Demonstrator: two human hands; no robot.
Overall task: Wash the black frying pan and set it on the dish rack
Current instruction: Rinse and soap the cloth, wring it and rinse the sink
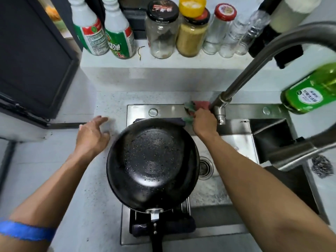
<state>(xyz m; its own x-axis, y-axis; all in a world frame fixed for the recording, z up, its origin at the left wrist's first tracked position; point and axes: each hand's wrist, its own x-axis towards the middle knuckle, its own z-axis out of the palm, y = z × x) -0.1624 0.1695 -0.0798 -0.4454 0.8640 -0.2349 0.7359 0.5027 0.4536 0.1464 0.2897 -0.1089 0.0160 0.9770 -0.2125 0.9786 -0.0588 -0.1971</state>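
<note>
One pan [152,165], two hands [204,122], one sponge [190,109]

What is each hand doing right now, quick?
Left hand: open, fingers spread over the counter, holding nothing.
Right hand: gripping the sponge by the tap.

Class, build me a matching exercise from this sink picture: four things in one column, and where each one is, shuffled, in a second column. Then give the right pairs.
Things
1. black frying pan
2. left hand
3. right hand
4. steel scourer

Places
A. on the counter right of the sink
B. at the faucet base, holding a red-green cloth
C. open above the counter left of the sink
D. over the sink on a rack, handle toward the person

Pairs: 1-D, 2-C, 3-B, 4-A
</note>
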